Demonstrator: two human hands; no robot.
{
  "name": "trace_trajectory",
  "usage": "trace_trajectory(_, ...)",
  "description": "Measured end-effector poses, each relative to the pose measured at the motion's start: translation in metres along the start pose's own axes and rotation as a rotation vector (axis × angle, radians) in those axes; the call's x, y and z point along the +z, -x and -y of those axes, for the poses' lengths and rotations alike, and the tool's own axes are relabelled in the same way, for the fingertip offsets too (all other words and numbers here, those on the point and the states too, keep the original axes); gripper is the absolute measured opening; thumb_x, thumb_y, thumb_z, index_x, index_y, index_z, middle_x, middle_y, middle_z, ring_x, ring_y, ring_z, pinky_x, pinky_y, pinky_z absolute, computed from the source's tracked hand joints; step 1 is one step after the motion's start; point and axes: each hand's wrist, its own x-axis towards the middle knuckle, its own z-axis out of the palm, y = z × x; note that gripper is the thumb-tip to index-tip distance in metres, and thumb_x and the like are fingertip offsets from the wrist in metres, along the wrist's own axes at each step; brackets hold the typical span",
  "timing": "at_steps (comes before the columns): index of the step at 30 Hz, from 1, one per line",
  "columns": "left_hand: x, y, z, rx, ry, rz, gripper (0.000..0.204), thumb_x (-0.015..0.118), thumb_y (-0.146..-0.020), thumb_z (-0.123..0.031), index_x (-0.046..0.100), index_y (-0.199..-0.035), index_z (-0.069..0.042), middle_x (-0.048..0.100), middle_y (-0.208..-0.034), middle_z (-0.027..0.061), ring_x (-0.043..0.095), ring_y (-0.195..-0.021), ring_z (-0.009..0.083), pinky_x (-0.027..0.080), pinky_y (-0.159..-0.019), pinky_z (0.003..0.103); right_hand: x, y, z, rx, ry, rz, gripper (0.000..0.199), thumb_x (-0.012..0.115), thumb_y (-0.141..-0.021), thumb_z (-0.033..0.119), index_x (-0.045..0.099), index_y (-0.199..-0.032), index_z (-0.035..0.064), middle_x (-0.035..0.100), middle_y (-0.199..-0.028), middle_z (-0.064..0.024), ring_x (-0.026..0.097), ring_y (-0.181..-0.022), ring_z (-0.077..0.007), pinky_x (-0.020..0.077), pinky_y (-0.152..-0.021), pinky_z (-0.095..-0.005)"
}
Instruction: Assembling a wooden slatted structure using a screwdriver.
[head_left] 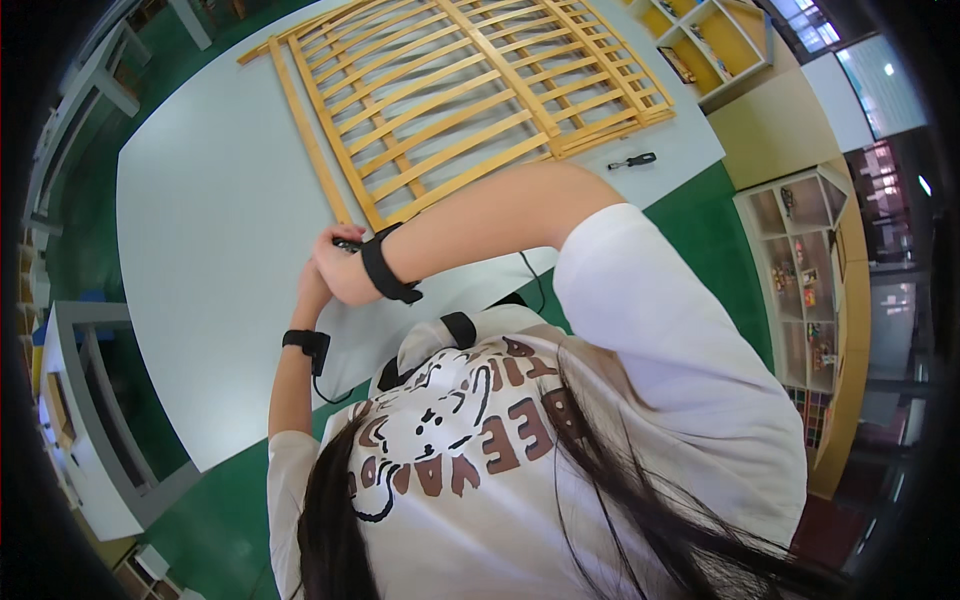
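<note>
The person's two hands are together over the bench [200,250], just at the near end of a pale wooden slat [308,135]. The right hand [350,275] comes across in front of the body, its elbow bent wide, and laps over the left hand [327,245], which reaches up from below. A small dark thing [348,243] shows among them; I can't make out what it is. With the hands overlapping, I can't tell whether the fingers of either are grasping it, gripping the slat or loose.

The slat lies on the bench along the left side of a big wooden frame [497,65], a narrow gap between the two for most of its length. The frame lies flat across the far part of the bench, its many curved crosspieces running between straight rails. Off to its right, near its corner, a dark-handled screwdriver [640,160] lies by itself.

Each wrist wears a black band [380,268]. Beyond the bench I see green floor [715,235] and, on the right, a shelf [805,265] with small items.
</note>
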Motion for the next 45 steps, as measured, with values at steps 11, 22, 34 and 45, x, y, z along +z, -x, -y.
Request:
trace_trajectory(11,-0.006,0.01,-0.02,0.063,0.135,-0.132,0.03,0.065,-0.064,-0.022,0.059,-0.089,-0.005,0.061,-0.085,0.0145,0.057,-0.079,0.031,0.045,-0.064,0.037,0.032,0.012,-0.011,-0.032,-0.03,-0.422,0.015,0.05,-0.067,0.025,0.054,-0.073,0.0116,0.048,-0.065,-0.0045,0.042,-0.053,-0.0199,0.0322,-0.047,-0.0337)
trace_trajectory(22,-0.008,0.007,-0.014,0.037,0.014,-0.121,0.027,0.06,-0.069,-0.023,0.058,-0.088,-0.004,0.06,-0.084,0.0162,0.057,-0.08,0.0326,0.045,-0.064,0.037,0.022,0.012,-0.011,-0.146,0.1,-0.319,0.015,0.044,-0.073,0.02,0.054,-0.08,0.0123,0.047,-0.073,-0.0009,0.039,-0.073,-0.0207,0.0323,-0.062,-0.0413)
trace_trajectory(34,-0.011,0.008,-0.038,0.13,0.277,-0.192,0.042,0.065,-0.069,-0.027,0.053,-0.103,-0.004,0.058,-0.099,0.0154,0.055,-0.092,0.0299,0.043,-0.074,0.036,0.049,0.023,-0.023,0.003,-0.146,-0.703,0.027,0.054,-0.064,0.024,0.061,-0.082,0.0044,0.06,-0.073,-0.0081,0.058,-0.068,-0.0264,0.0448,-0.068,-0.0472)
trace_trajectory(45,-0.005,0.008,-0.002,0.115,0.096,-0.06,0.04,0.066,-0.068,-0.022,0.054,-0.101,-0.003,0.057,-0.098,0.0174,0.055,-0.089,0.0302,0.044,-0.071,0.035,0.063,-0.034,-0.012,-0.038,-0.225,-1.431,0.011,0.06,-0.055,0.025,0.058,-0.054,0.0144,0.056,-0.055,-0.0011,0.056,-0.052,-0.0197,0.0418,-0.047,-0.0347)
